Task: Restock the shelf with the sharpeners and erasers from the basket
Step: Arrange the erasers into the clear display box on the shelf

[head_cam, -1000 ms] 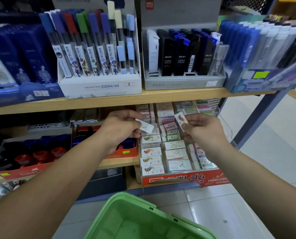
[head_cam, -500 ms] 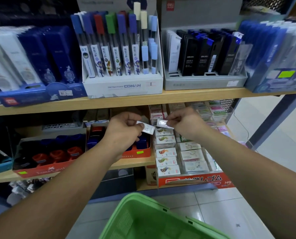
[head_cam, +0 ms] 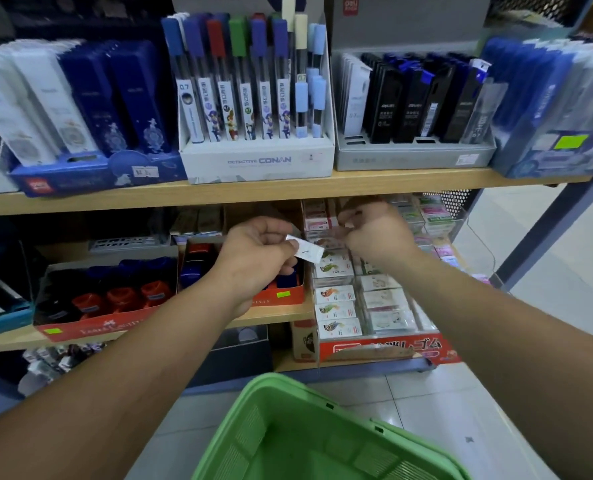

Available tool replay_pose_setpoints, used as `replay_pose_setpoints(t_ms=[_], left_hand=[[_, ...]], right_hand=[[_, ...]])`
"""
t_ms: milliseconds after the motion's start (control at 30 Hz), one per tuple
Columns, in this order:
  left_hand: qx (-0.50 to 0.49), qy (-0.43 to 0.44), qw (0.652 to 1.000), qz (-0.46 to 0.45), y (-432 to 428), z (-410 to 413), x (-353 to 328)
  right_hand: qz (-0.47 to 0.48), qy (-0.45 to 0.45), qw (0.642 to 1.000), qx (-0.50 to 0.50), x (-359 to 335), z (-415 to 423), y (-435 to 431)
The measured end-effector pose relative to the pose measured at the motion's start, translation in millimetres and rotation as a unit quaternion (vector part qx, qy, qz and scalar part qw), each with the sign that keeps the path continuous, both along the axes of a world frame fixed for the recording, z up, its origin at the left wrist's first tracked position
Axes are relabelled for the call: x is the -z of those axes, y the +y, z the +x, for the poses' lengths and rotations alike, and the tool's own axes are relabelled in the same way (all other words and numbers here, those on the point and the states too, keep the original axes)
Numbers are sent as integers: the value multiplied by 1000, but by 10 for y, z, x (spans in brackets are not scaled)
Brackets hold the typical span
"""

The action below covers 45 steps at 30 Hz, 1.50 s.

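Eraser (head_cam: 305,250) in hand, a person faces a stationery shelf, with the eraser display box (head_cam: 381,348) as the reference point. Nearest the viewer, below and in front of the display box, sits a green basket (head_cam: 288,410); only part of its inside shows, and no stock is visible there.

Both bare forearms reach up past it. The left hand (head_cam: 257,252) is just left of the display box, level with its middle rows. Its thumb and fingers pinch one end of the small white eraser. The eraser's long axis runs from the fingers rightward and slightly down, so its free end points at the left column of the display box and overlaps that column's edge. This is the nearer hand for that column, and a short push to the right looks like all the placement needs, in my judgement.

The right hand (head_cam: 378,233) is farther back, over the rear rows of the display box, with its fingers curled. Blur hides whether they grip anything.

Left of the display box, red cartons of sharpeners (head_cam: 122,299) sit on the same shelf. Above the display box, the upper shelf board (head_cam: 288,188) carries racks of pencil leads.
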State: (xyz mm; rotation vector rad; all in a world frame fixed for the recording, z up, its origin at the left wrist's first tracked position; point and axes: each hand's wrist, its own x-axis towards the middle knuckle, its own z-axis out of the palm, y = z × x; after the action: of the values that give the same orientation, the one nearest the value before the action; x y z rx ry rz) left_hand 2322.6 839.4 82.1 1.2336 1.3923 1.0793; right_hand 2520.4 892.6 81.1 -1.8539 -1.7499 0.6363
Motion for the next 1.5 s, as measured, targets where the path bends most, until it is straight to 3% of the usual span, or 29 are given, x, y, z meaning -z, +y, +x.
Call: replay_pose_setpoints(t_ms=[100, 233, 433, 567, 633, 733, 800, 867, 1100, 1233, 1367, 1500], left_hand=[[31, -12, 999, 7, -69, 91, -44], [72, -30, 997, 19, -158, 284, -137], [92, -88, 992, 23, -221, 700, -178], [175, 35, 984, 10, -281, 876, -87], [191, 72, 979, 4, -292, 907, -32], [181, 131, 975, -15, -254, 876, 50], [173, 155, 973, -19, -230, 837, 109], [162, 172, 972, -14, -222, 821, 158], [114, 249, 957, 93, -140, 907, 318], [137, 240, 957, 91, -114, 936, 366], [163, 284, 939, 109, -130, 906, 386], [150, 276, 943, 109, -166, 867, 360]], right_hand=[[-65, 162, 980, -95, -249, 172, -213], [-117, 231, 948, -184, -381, 391, -453], [-76, 285, 949, -112, -360, 725, -721], [-117, 426, 896, -41, -241, 880, -850], [-130, 386, 913, -30, -193, 984, -897], [-62, 136, 987, -61, -77, 1191, -956], [-33, 25, 995, -87, 40, 1260, -1005], [-23, -24, 995, -94, 159, 1259, -1036], [21, -30, 995, -97, 295, 1148, -916], [16, -44, 993, -108, 300, 1092, -823], [2, -38, 994, -103, 314, 1078, -764], [-1, 8, 998, -61, 331, 1032, -750]])
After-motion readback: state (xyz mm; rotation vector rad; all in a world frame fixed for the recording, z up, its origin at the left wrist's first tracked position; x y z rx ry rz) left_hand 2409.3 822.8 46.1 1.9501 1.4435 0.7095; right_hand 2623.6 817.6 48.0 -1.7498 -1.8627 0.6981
